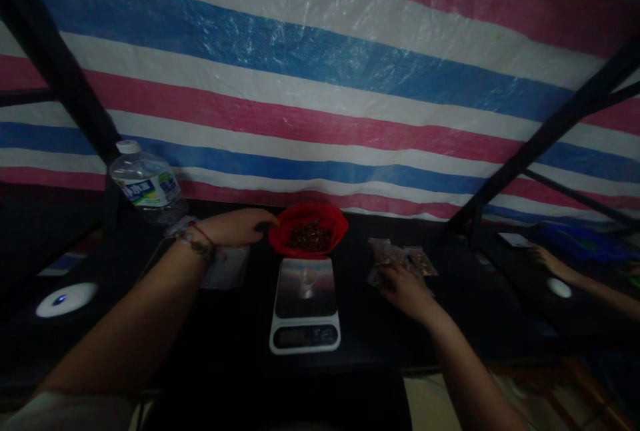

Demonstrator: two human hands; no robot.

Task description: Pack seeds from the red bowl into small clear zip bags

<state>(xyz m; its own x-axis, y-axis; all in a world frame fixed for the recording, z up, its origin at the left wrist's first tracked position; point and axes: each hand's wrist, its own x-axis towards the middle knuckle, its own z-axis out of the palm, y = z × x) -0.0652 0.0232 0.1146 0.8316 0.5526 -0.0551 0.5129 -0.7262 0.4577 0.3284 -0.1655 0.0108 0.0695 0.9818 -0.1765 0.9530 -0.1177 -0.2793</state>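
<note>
Red bowl (pixel 336 228) holding small brown pieces: centre. Left hand (pixel 240 226) at its left rim, fingers curled; grip cannot be determined. Right hand (pixel 407 291), right of centre, over clear bags (pixel 387 256); grip likewise. Scale (pixel 306 308), lower centre: display unreadable. Bottle (pixel 139 166), left: blue-green label (pixel 153 191), white characters illegible.

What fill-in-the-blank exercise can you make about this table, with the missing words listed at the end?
1. The wide plastic bowl that holds small brown pieces is coloured ____.
2. Small clear plastic bags lie at the fingers of the person's ____ hand.
3. The clear, labelled plastic bottle has a cap coloured ____.
4. From left to right, the rectangular white-and-black digital scale stands ____ the left hand and the bags.

Missing words: red; right; white; between.
</note>
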